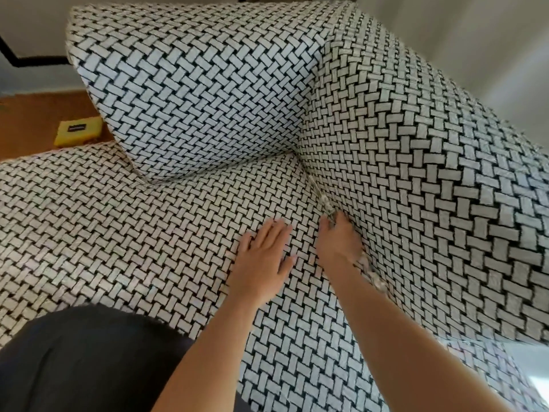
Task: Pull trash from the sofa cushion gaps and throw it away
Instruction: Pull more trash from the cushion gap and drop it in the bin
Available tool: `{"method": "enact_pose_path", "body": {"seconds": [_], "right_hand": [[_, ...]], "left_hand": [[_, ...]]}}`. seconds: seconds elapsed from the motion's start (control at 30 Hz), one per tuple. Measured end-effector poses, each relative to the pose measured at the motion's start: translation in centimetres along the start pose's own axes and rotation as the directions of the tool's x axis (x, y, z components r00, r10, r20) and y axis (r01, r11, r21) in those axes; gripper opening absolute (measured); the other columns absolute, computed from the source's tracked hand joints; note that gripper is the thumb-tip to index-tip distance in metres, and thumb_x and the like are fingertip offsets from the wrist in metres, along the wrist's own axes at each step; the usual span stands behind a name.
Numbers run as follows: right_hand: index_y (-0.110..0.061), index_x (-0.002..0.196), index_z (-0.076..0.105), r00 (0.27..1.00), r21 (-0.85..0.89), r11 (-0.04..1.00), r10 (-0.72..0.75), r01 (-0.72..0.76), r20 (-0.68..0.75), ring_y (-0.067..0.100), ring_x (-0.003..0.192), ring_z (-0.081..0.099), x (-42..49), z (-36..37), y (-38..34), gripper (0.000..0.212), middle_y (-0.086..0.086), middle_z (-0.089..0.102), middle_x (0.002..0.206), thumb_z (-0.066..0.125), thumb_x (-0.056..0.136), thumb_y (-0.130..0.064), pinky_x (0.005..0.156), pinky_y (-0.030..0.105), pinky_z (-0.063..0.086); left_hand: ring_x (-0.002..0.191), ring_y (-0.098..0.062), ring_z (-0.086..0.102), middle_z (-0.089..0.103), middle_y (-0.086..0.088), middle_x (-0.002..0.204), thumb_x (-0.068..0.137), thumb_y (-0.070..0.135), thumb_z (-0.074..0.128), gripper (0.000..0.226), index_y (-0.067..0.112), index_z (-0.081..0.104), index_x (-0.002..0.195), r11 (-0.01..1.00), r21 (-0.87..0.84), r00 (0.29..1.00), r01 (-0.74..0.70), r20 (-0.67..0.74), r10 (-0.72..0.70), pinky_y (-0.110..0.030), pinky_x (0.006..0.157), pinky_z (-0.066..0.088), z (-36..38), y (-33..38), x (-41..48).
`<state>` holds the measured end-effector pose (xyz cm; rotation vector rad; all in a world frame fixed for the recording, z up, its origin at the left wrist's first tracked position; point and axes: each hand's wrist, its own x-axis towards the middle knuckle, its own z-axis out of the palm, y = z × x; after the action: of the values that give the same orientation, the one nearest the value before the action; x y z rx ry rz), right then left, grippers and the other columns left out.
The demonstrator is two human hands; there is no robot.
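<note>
Down in the gap where the seat cushion (148, 233) meets the right upright cushion (416, 173) there's some crinkly pale trash (326, 203) wedged along the seam. More whitish scraps (372, 276) sit in the same gap, closer to the camera. It's too small and blurry to say what any of it actually is.

The right hand (338, 242) is jammed right into that gap, between the two bits of trash, with its thumb lying on the seat side. Its fingers disappear into the seam, so honestly can't tell if it's pinching anything or just poking around.

The left hand (264, 257) is just beside it, flat on the seat cushion, palm down, fingers straight and slightly spread, pressing on the fabric.

Everything's covered in the same black-and-white basketweave fabric, including the far upright cushion (193, 99) that meets the right one in the corner.

Further out, a yellow box (77, 130) with a dark label sits on the brown floor (35, 120) past the sofa's left end. The person's dark clothing (89, 361) fills the bottom left.
</note>
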<state>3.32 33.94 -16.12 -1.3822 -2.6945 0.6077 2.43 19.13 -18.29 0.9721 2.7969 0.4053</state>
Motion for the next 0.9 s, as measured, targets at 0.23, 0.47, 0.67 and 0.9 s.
{"method": "enact_pose_path", "body": {"seconds": [0.23, 0.47, 0.67, 0.9], "right_hand": [[-0.019, 0.125, 0.049, 0.98, 0.178, 0.974, 0.11, -0.139, 0.164, 0.028, 0.103, 0.057, 2.1, 0.3, -0.1, 0.041, 0.006, 0.062, 0.111, 0.042, 0.094, -0.044, 0.091, 0.043, 0.045], [-0.011, 0.112, 0.057, 0.963, 0.237, 0.958, 0.1, -0.162, 0.252, 0.027, 0.093, 0.06, 3.8, 0.7, -0.6, 0.037, 0.01, 0.065, 0.105, 0.042, 0.094, -0.04, 0.076, 0.032, 0.045], [-0.01, 0.11, 0.059, 0.91, 0.438, 0.845, 0.125, -0.307, 0.396, 0.02, 0.078, 0.054, 5.0, 0.9, -0.9, 0.03, 0.006, 0.062, 0.094, 0.047, 0.093, -0.031, 0.071, 0.026, 0.043], [-0.014, 0.067, 0.05, 0.888, 0.648, 0.62, 0.204, -0.442, 0.412, 0.011, 0.047, 0.04, 5.1, 1.7, -1.5, 0.023, -0.001, 0.049, 0.057, 0.05, 0.09, -0.018, 0.045, 0.02, 0.033]], "left_hand": [[0.143, -0.007, -0.007, -0.002, 0.011, 0.156, 0.096, 0.048, 0.014, 0.057, 0.027, 0.001, 0.148, 0.995, 0.057, 0.997, -0.08, -0.005, 0.081, -0.04, 0.116, -0.004, -0.1, 0.5, 6.8], [0.144, -0.012, -0.002, 0.009, 0.006, 0.157, 0.096, 0.048, 0.02, 0.059, 0.022, 0.01, 0.149, 0.994, 0.09, 0.998, -0.064, -0.014, 0.065, -0.044, 0.115, 0.002, -0.1, 1.2, 12.6], [0.143, -0.016, 0.006, 0.017, 0.002, 0.155, 0.093, 0.051, 0.032, 0.062, 0.018, 0.024, 0.145, 0.997, 0.063, 0.999, 0.042, 0.013, -0.042, -0.041, 0.113, 0.004, -0.3, 1.6, 17.2], [0.141, -0.017, 0.011, 0.026, 0.001, 0.151, 0.088, 0.056, 0.043, 0.061, 0.016, 0.042, 0.134, 1.0, 0.013, 0.996, 0.027, 0.079, -0.028, -0.044, 0.112, 0.005, -0.8, 1.1, 19.5]]}}
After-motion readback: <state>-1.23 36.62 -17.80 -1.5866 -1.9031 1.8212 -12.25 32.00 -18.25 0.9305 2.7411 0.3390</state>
